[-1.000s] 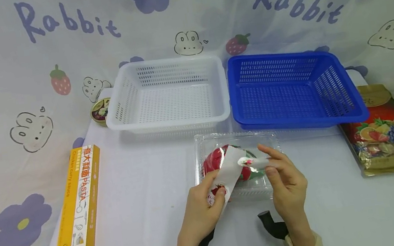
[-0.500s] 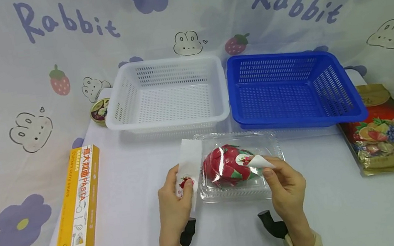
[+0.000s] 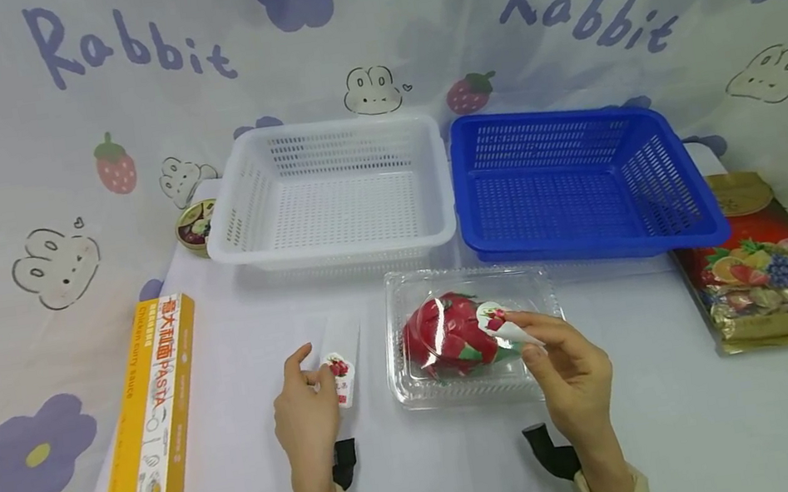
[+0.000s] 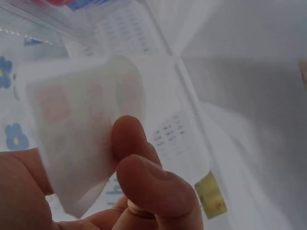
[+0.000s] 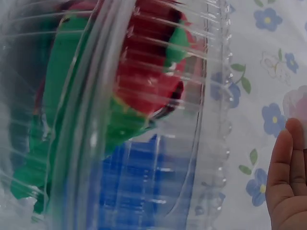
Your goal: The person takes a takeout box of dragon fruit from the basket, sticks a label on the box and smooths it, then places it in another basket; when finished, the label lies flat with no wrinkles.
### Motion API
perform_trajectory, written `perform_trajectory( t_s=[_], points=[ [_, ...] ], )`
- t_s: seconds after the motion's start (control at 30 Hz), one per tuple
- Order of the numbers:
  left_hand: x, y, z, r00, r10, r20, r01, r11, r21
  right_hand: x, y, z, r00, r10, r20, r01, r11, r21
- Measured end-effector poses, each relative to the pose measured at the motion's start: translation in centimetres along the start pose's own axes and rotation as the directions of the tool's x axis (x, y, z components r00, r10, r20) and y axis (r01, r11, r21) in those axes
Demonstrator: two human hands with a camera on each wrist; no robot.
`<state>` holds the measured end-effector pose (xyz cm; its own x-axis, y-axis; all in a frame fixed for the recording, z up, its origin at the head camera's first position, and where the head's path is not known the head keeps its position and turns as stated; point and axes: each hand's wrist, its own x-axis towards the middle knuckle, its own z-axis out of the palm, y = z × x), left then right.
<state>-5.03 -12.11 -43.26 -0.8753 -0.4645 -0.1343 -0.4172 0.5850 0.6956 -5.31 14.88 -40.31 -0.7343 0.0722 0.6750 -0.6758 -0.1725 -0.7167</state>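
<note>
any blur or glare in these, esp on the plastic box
Head view: fairly sharp, with white glints on the plastic box over the dragon fruit; left wrist view: hazy, print on the label paper washed out; right wrist view: dim and soft, pale reflections streaking the plastic box.

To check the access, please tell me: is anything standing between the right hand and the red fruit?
Yes. The clear plastic box encloses the red fruit and so separates it from the right hand. The white sticker pinched in that hand also projects toward the fruit. Nothing else visible stands between them.
</note>
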Motion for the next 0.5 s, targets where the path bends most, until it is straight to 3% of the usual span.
perform_trajectory(
  t_s=[0.27,0.4,0.5],
  points=[
    [0.24,-0.87,0.05,0.998,-0.057,0.014,0.055,0.989,0.138,-0.31,0.36,-0.4,0.998,0.005,0.062,-0.003,1.0,-0.023],
    [0.04,-1.01,0.47,1.0,-0.017,-0.021,0.022,0.97,0.242,-0.39,0.54,-0.48,0.995,0.0,0.104,0.005,0.999,-0.052],
    [-0.23,-0.65,0.93,0.995,0.053,-0.087,-0.029,0.966,0.256,-0.31,0.69,-0.45,0.992,-0.019,0.125,0.031,0.995,-0.097]
  ],
)
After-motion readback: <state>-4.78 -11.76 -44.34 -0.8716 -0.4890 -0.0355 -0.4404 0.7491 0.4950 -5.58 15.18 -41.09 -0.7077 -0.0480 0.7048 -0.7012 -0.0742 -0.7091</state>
